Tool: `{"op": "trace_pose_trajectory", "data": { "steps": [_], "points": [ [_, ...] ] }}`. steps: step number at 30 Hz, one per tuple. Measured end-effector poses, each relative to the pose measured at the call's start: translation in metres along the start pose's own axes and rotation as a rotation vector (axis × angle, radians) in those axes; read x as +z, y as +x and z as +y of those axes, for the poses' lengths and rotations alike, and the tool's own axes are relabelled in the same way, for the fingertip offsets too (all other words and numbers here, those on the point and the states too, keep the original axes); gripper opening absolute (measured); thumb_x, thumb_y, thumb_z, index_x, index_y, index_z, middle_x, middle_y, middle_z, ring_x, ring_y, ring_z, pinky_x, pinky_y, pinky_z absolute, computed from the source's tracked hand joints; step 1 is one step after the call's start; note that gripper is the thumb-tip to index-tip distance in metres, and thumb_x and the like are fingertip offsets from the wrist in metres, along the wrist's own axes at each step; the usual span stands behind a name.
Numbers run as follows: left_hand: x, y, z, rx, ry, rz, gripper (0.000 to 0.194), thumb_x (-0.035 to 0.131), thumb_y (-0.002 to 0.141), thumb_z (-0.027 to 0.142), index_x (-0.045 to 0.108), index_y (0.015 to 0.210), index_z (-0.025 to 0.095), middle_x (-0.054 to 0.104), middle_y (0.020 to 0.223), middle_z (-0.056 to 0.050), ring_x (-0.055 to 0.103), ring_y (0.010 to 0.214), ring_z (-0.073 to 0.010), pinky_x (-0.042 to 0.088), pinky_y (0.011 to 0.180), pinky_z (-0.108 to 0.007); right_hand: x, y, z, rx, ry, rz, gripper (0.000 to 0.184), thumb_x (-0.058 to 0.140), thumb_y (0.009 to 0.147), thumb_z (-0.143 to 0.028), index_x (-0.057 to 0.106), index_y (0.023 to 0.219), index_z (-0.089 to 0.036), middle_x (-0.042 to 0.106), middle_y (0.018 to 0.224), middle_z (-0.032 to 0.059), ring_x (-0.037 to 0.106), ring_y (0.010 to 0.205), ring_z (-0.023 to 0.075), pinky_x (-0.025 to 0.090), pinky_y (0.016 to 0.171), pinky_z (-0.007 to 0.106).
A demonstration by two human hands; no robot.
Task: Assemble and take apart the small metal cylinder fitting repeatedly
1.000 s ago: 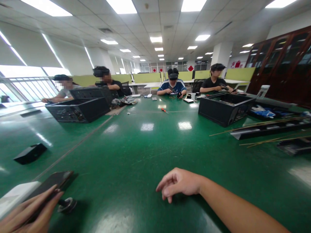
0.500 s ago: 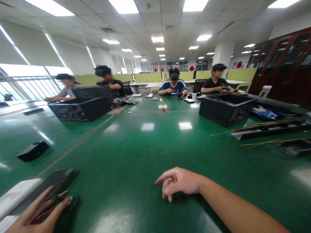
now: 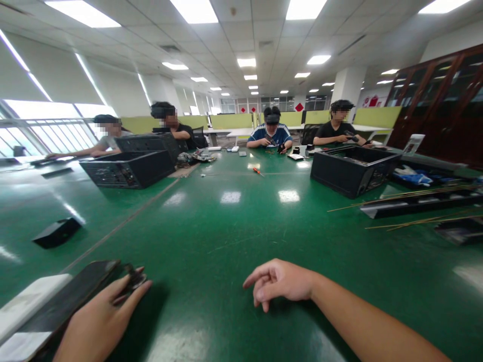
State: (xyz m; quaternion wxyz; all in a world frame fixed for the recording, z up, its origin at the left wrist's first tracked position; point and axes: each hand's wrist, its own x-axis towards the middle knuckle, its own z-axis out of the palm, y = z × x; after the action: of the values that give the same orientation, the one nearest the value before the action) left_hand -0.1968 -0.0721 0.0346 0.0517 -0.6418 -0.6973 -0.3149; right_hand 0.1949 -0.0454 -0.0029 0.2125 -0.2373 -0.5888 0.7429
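My left hand [image 3: 101,311] is closed, thumb and fingers around a small dark part with a shiny rounded piece [image 3: 136,279]; its exact kind is blurred and partly hidden. Beside and beneath that hand lies a long dark flat slab [image 3: 81,287], alongside a white flat object [image 3: 35,296]. Over the green table [image 3: 204,231], near the middle front, my right hand [image 3: 277,284] holds nothing. Its fingers are loosely bent and apart, with the index finger pointing left.
A small black box-like piece [image 3: 57,233] lies at left. Open black computer cases stand at the back left [image 3: 128,168] and back right [image 3: 350,171]. An orange screwdriver [image 3: 258,171] lies between them. Thin rods and a dark metal rail [image 3: 411,205] lie right. Several people sit across the table.
My left hand has moved right and forward, away from the white object, carrying the small dark part. The right hand stays nearly where it was. The view has shifted slightly.
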Motion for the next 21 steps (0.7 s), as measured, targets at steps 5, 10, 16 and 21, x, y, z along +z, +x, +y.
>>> {"op": "trace_pose_trajectory", "data": {
  "steps": [5, 10, 16, 21],
  "points": [
    [0.037, 0.026, 0.120, 0.255, -0.307, -0.208, 0.036, 0.065, 0.079, 0.046, 0.069, 0.107, 0.024, 0.075, 0.104, -0.005, 0.072, 0.089, -0.0245, 0.058, 0.081, -0.037, -0.011, 0.001, 0.002, -0.056, -0.021, 0.147, 0.048, 0.077, 0.073, -0.040, 0.067, 0.109, -0.010, 0.068, 0.076, 0.0033, 0.061, 0.057, 0.0102, 0.045, 0.060, 0.023],
    [0.096, 0.031, 0.189, 0.330, -0.550, -0.423, 0.039, 0.069, 0.078, 0.028, 0.059, 0.115, 0.021, 0.071, 0.106, -0.005, 0.069, 0.094, -0.0210, 0.055, 0.086, -0.035, -0.036, 0.006, 0.007, -0.255, -0.083, 0.623, 0.043, 0.073, 0.069, -0.026, 0.055, 0.107, -0.015, 0.061, 0.079, -0.0017, 0.055, 0.055, 0.0080, 0.041, 0.053, 0.021],
    [0.123, 0.022, 0.185, 0.481, -0.539, -0.512, 0.024, 0.066, 0.080, 0.021, 0.062, 0.103, 0.023, 0.067, 0.099, -0.003, 0.063, 0.094, -0.0208, 0.050, 0.087, -0.037, -0.040, 0.008, 0.014, -0.275, -0.273, 0.733, 0.053, 0.064, 0.066, -0.011, 0.047, 0.115, -0.020, 0.057, 0.100, 0.0003, 0.050, 0.057, 0.0045, 0.040, 0.054, 0.020],
    [0.123, 0.016, 0.178, 0.506, -0.589, -0.525, 0.044, 0.070, 0.075, 0.016, 0.059, 0.116, 0.025, 0.067, 0.104, -0.005, 0.063, 0.098, -0.0220, 0.050, 0.090, -0.038, -0.032, 0.007, 0.013, -0.220, -0.403, 0.681, 0.051, 0.064, 0.067, -0.008, 0.051, 0.115, -0.021, 0.060, 0.099, 0.0007, 0.054, 0.064, 0.0078, 0.043, 0.062, 0.022]
  ]
}}
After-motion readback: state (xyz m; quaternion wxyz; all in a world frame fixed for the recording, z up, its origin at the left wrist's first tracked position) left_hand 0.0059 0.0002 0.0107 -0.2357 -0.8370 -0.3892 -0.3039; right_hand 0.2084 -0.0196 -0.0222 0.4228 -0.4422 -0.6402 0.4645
